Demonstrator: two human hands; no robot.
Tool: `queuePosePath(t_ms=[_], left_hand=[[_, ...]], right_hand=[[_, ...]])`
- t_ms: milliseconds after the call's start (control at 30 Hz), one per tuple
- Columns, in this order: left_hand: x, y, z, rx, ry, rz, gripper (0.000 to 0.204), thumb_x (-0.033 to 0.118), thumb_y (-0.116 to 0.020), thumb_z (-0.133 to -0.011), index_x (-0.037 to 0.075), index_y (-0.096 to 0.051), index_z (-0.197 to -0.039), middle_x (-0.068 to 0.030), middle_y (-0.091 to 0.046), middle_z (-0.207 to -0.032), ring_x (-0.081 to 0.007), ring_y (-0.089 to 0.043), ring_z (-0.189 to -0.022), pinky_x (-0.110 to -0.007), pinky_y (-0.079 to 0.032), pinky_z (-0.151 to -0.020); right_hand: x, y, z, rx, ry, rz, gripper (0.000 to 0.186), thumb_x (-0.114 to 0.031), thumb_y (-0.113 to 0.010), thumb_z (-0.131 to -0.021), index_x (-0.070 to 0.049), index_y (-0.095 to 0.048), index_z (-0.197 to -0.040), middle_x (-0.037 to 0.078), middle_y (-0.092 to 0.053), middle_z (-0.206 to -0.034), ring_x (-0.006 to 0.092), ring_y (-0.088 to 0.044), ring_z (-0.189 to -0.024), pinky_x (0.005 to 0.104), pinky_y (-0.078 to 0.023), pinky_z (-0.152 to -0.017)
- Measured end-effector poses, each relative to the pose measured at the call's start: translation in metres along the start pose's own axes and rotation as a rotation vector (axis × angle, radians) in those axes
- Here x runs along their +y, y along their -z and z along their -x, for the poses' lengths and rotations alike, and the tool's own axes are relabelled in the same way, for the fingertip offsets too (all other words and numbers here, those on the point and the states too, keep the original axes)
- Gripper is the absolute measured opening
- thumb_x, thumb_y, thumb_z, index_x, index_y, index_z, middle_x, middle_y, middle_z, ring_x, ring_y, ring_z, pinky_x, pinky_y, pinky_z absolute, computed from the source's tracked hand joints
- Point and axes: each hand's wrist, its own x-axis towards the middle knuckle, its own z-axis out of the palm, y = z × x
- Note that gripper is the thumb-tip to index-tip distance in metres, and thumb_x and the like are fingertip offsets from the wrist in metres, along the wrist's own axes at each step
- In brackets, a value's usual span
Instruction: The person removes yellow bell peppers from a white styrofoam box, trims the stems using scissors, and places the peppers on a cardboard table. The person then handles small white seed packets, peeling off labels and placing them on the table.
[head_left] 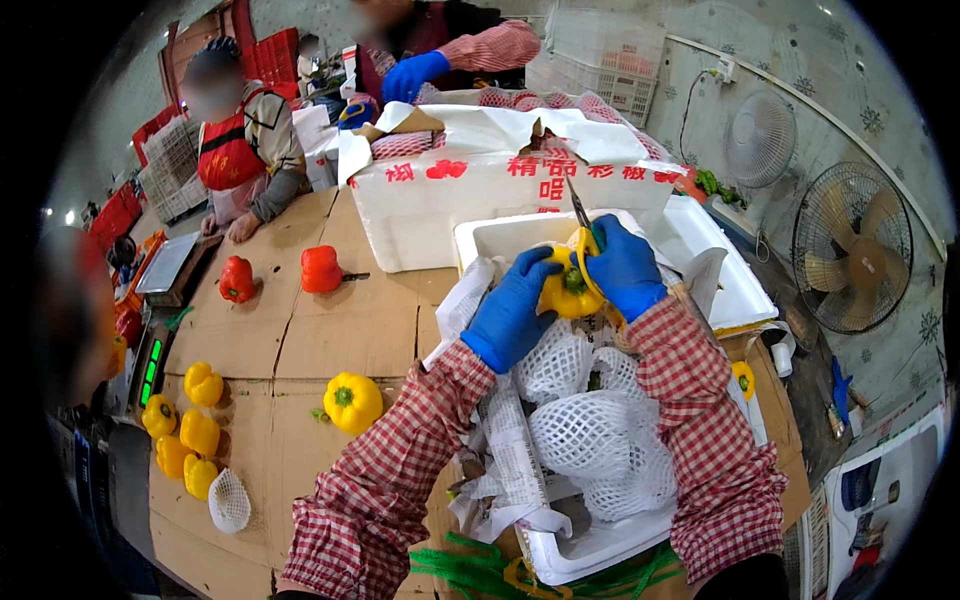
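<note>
My left hand [510, 310], in a blue glove and red checked sleeve, grips a yellow bell pepper [562, 295] from its left side. My blue-gloved right hand [625, 270] holds scissors [579, 210] with yellow handles, blades pointing up, right against the pepper's top. Both are over a white foam box [480, 233] lined with paper [497, 430] and holding several white foam nets [580, 440]. A loose yellow pepper [354, 403] sits on the cardboard left of my left forearm.
A large white box [420, 220] stands behind. Red peppers [321, 269], several yellow peppers [200, 432] and scales [168, 270] are on the left. A co-worker [240, 160] stands beyond, another's gloved hand [408, 75] is at the back. Fans [850, 250] stand right.
</note>
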Motion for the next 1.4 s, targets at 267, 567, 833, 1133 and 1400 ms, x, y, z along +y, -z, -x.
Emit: queuePosePath(t_ms=[267,567,833,1133,1400], left_hand=[[0.015,0.007,-0.015,-0.482,0.325,-0.206,0.076,0.038,-0.063,-0.066,0.003,-0.026,-0.122,-0.0198,-0.05,-0.105,-0.0309,-0.052,-0.09,-0.032,-0.041,-0.079],[0.086,0.05,0.008,0.272,0.309,0.428,0.037,0.007,-0.055,-0.075,0.007,-0.047,-0.11,-0.0081,-0.054,-0.096,-0.0127,-0.05,-0.079,-0.023,-0.041,-0.068],[0.213,0.084,0.091,0.113,0.248,0.824,0.083,0.011,-0.069,-0.064,0.008,-0.017,-0.129,-0.0112,-0.035,-0.122,-0.0181,-0.049,-0.094,-0.025,-0.044,-0.07],[0.233,0.128,0.136,0.338,0.347,0.704,0.07,0.018,-0.071,-0.06,0.003,-0.034,-0.118,-0.0145,-0.043,-0.11,-0.0215,-0.048,-0.097,-0.028,-0.044,-0.074],[0.24,0.15,0.168,0.381,0.366,0.708,0.067,0.02,-0.07,-0.063,-0.001,-0.035,-0.116,-0.0174,-0.044,-0.109,-0.0233,-0.048,-0.098,-0.03,-0.042,-0.079]], right_hand=[[0.02,0.044,0.023,0.148,0.23,-0.136,0.032,-0.009,-0.061,-0.063,-0.006,-0.047,-0.092,0.018,-0.056,-0.079,0.0331,-0.055,-0.074,0.0372,-0.044,-0.06],[0.001,0.116,0.068,0.116,-0.132,-1.314,0.031,-0.015,-0.047,-0.081,0.0,-0.043,-0.108,0.008,-0.052,-0.094,0.0137,-0.052,-0.083,0.0242,-0.044,-0.072],[-0.045,0.096,0.13,-0.076,-0.166,-1.672,0.037,-0.03,-0.032,-0.088,-0.004,-0.039,-0.112,0.009,-0.051,-0.101,0.0186,-0.052,-0.09,0.0297,-0.043,-0.078],[-0.105,0.099,0.168,-0.162,-0.227,-1.819,0.041,-0.036,-0.036,-0.085,-0.004,-0.04,-0.111,0.012,-0.05,-0.094,0.0208,-0.051,-0.085,0.032,-0.043,-0.077],[-0.141,0.095,0.187,-0.191,-0.143,-1.778,0.037,-0.028,-0.041,-0.085,-0.002,-0.039,-0.111,0.012,-0.05,-0.094,0.0203,-0.051,-0.085,0.0298,-0.044,-0.076]])
